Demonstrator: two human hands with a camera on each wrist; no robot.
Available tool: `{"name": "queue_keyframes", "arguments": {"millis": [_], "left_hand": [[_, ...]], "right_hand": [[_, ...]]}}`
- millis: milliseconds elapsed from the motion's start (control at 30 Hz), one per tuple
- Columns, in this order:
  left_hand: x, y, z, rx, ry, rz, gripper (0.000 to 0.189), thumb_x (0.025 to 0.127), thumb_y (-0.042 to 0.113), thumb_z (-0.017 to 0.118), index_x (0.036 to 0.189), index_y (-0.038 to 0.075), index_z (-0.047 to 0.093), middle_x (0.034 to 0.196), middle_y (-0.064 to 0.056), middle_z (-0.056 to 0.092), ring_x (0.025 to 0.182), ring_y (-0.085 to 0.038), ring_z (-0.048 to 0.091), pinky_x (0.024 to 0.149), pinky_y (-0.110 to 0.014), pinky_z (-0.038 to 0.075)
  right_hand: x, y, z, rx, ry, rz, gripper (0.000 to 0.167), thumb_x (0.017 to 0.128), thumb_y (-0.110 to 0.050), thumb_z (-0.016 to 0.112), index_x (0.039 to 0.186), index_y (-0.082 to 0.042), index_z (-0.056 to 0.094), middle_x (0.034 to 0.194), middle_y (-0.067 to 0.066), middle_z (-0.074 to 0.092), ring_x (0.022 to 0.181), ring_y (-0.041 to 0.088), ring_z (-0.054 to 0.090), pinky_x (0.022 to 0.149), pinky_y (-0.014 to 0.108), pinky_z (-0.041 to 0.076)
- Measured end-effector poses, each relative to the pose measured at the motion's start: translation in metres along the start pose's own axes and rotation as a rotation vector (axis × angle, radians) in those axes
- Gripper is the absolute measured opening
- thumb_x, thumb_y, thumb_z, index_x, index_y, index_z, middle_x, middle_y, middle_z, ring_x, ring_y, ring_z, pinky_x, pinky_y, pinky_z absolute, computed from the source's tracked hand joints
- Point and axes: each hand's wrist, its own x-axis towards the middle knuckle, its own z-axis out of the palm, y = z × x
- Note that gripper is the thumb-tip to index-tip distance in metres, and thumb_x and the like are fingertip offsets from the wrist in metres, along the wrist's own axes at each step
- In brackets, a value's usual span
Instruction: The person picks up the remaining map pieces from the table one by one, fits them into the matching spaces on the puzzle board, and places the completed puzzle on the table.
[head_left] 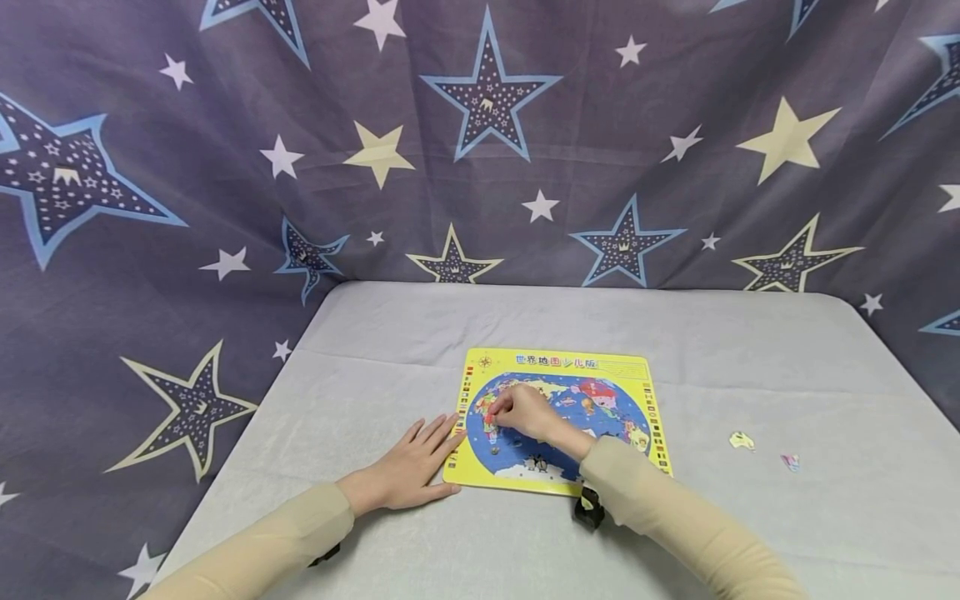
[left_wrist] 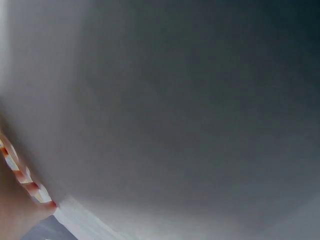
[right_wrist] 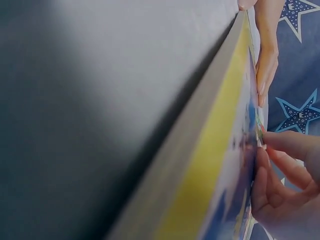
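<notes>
A world-map jigsaw board (head_left: 510,481) with a yellow border and blue oceans lies flat on the table. Its left edge is touched by the fingertips of my left hand (head_left: 408,468), which lies flat with the fingers spread and the thumb near the lower left corner. Over the left part of the map, my right hand (head_left: 528,412) has curled fingers and pinches a small colourful puzzle piece (right_wrist: 260,131) at the board's surface. The fingers hide much of that piece. Only part of the left hand (left_wrist: 22,212) shows in the left wrist view.
To the right of the board, a pale yellow puzzle piece (head_left: 741,441) and a small pinkish one (head_left: 791,462) lie loose on the grey tablecloth (head_left: 825,375). A dark star-patterned curtain (head_left: 525,217) hangs behind the table and along its left side.
</notes>
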Motion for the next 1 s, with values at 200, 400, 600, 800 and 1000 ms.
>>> {"name": "queue_keyframes", "arguments": {"millis": [200, 400, 600, 800, 1000], "left_hand": [[0.0001, 0.0, 0.0001, 0.008, 0.004, 0.0, 0.076, 0.087, 0.062, 0.028, 0.144, 0.014, 0.012, 0.149, -0.007, 0.005, 0.135, -0.024, 0.005, 0.105, -0.047, 0.011], [-0.0003, 0.0003, -0.0005, 0.01, 0.0, -0.004, 0.076, 0.087, 0.062, 0.028, 0.144, 0.014, 0.012, 0.149, -0.007, 0.005, 0.135, -0.024, 0.005, 0.105, -0.047, 0.011], [-0.0005, 0.0008, -0.0012, 0.012, 0.003, -0.001, 0.076, 0.087, 0.062, 0.028, 0.144, 0.013, 0.012, 0.149, -0.008, 0.006, 0.135, -0.025, 0.006, 0.105, -0.047, 0.011], [-0.0002, 0.0013, -0.0019, 0.013, 0.008, 0.005, 0.076, 0.087, 0.061, 0.029, 0.143, 0.013, 0.013, 0.149, -0.008, 0.007, 0.135, -0.025, 0.007, 0.105, -0.047, 0.012], [0.0, 0.0013, -0.0016, 0.012, 0.006, 0.005, 0.076, 0.087, 0.061, 0.029, 0.143, 0.013, 0.013, 0.148, -0.008, 0.007, 0.135, -0.025, 0.007, 0.105, -0.047, 0.012]], "right_hand": [[0.0008, 0.0012, 0.0017, -0.033, -0.014, -0.038, 0.005, 0.078, -0.003, 0.065, 0.08, -0.003, 0.069, 0.073, 0.002, 0.063, 0.059, 0.006, 0.051, 0.053, 0.02, 0.042], [0.0007, 0.0035, 0.0016, -0.041, -0.051, -0.09, 0.006, 0.076, -0.003, 0.067, 0.081, -0.002, 0.068, 0.07, 0.002, 0.06, 0.058, 0.007, 0.049, 0.053, 0.02, 0.041], [0.0009, 0.0038, 0.0009, -0.048, -0.065, -0.084, 0.009, 0.076, -0.004, 0.068, 0.084, -0.003, 0.067, 0.073, 0.001, 0.059, 0.062, 0.009, 0.048, 0.056, 0.02, 0.04], [0.0012, 0.0045, 0.001, -0.043, -0.057, -0.076, 0.009, 0.076, -0.004, 0.067, 0.085, -0.003, 0.067, 0.073, 0.002, 0.06, 0.063, 0.009, 0.049, 0.057, 0.021, 0.041], [0.0006, 0.004, 0.0002, -0.033, -0.059, -0.069, 0.009, 0.076, -0.004, 0.068, 0.084, -0.003, 0.067, 0.073, 0.002, 0.06, 0.062, 0.008, 0.049, 0.056, 0.021, 0.041]]}}
